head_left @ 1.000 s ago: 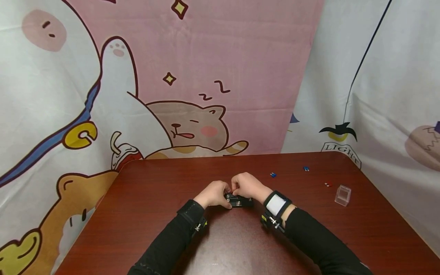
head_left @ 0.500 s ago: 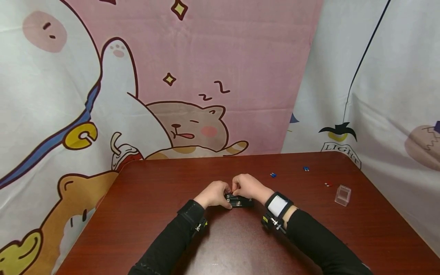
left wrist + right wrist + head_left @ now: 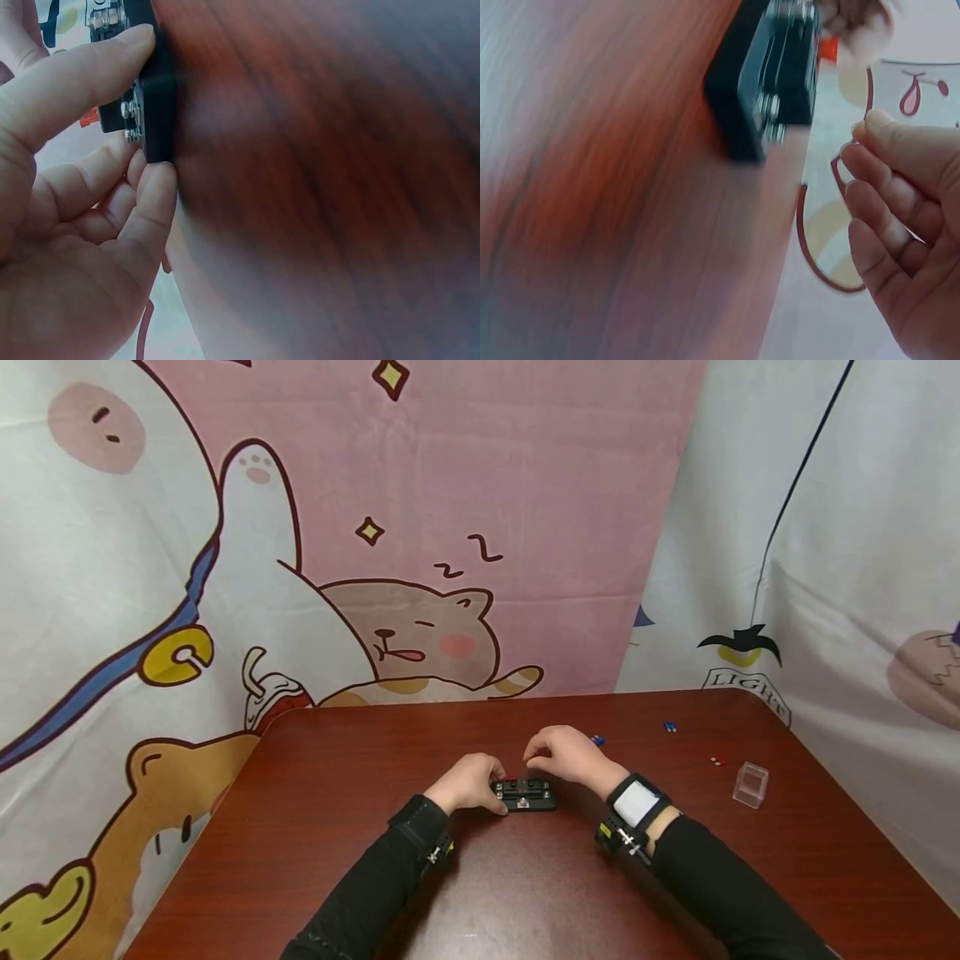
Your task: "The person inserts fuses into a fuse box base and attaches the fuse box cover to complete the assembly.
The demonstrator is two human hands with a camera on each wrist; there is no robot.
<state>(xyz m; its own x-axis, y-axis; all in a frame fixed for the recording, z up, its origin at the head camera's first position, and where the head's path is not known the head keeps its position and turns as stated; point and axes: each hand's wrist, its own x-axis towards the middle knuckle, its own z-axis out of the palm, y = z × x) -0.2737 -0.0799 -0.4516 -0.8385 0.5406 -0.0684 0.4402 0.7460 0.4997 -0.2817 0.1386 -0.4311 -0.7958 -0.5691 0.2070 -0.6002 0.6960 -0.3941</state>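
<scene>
A black terminal block [image 3: 529, 804] with metal screws lies on the table in the head view. My left hand [image 3: 468, 782] grips its left end; in the left wrist view the thumb [image 3: 112, 64] presses one face and a fingertip is at the lower corner. A small red piece [image 3: 827, 49] sticks out from the block's far side. My right hand [image 3: 573, 755] is up and to the right of the block, apart from it. Its fingers [image 3: 885, 176] are loosely curled in the right wrist view, with nothing visible between them.
On the brown table [image 3: 337, 860], small blue pieces [image 3: 670, 727] lie at the back right, another blue piece [image 3: 597, 740] partly behind the right hand. Small red pieces [image 3: 717, 762] are near a clear plastic box [image 3: 750, 785]. A printed cloth [image 3: 570, 527] hangs behind.
My right hand has lifted away from the terminal block toward the back right, uncovering its top and the red piece. The left hand stays on the block's left end.
</scene>
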